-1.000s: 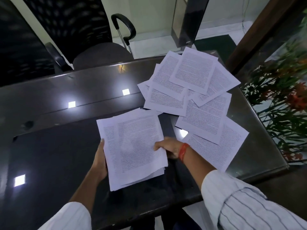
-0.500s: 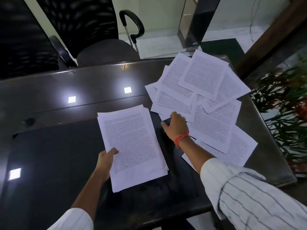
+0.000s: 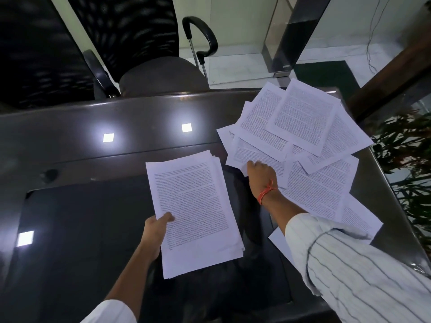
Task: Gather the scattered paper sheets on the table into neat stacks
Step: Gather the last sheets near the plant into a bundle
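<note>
Dark and glossy, the desk (image 3: 70, 141) mirrors square ceiling lights, with a black inset panel (image 3: 81, 229) filling its near half. At 12 o'clock a mesh-backed office chair (image 3: 144, 54) is pushed up to the far edge. At 3 o'clock, past the desk's right side, a plant (image 3: 405, 159) with long green leaves shows behind glass.

Near the centre of the view lies the gathered stack of printed sheets (image 3: 196, 210), its pages roughly squared though several edges fan out along the right side and at the bottom. The left hand (image 3: 156, 231) holds this stack at its lower left edge, the thumb lying on the top page and the fingers hidden beneath.

From 1 to 4 o'clock the scattered sheets (image 3: 303, 141) overlap one another at many angles, covering the desk's right portion down to its near right corner. The right hand (image 3: 261, 176), with an orange thread band (image 3: 265, 194) round the wrist and a striped white sleeve (image 3: 361, 276) behind it, reaches to the left edge of this spread. Its fingers curl over the near corner of one loose page (image 3: 247, 155), which bends slightly upward at the pinch. Stack and spread lie apart, with a strip of black panel between them.
</note>
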Demonstrator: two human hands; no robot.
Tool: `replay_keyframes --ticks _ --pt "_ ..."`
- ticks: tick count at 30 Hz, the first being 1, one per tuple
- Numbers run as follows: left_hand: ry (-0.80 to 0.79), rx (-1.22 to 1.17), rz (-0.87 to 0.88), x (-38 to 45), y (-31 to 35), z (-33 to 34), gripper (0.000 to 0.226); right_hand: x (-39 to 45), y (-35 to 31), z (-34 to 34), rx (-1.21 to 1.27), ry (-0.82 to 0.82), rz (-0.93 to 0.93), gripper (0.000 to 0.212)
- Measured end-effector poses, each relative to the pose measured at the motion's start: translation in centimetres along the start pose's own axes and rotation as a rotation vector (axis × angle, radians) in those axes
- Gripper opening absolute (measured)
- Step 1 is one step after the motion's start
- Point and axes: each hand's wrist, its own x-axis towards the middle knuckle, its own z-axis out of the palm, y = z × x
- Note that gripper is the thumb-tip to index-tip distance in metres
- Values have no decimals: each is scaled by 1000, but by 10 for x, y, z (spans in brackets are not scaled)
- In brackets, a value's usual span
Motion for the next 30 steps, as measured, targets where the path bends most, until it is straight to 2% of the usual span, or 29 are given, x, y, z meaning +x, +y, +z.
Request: replay_keyframes --ticks 5,8,10,12,15,18,20,22,24,27,30 --pt "9 -18 41 -4 -6 -2 12 -20 -31 -41 317 27 -102 18" --pt "3 -21 59 -6 -9 -3 13 -44 -72 -63 595 -72 -129 12" --pt "4 -29 80 -12 -10 -4 14 -61 -97 -74 714 -126 -130 22" --pt "8 -38 77 -17 -12 -8 15 -78 -120 -80 724 -139 -229 26" --pt "2 -65 31 -19 -18 -15 17 -104 -143 -76 640 -198 -447 15" --pt "-46 -263 3 -20 -20 -24 34 -127 -150 -62 542 -245 -546 19" --pt "-124 -365 10 -25 -21 -30 53 -140 -151 -56 651 -271 -512 20" --pt "-185 -371 6 -26 -26 -33 72 -144 -152 -57 848 -306 -389 22" --pt "-210 -363 -5 -28 -28 -34 85 -141 -155 -60 908 -331 -358 27" --pt "-216 -362 -14 -31 -28 -34 95 -134 -160 -66 962 -416 -355 41" --pt "-241 -342 13 -30 -30 -35 101 -132 -157 -75 1176 -370 -141 50"
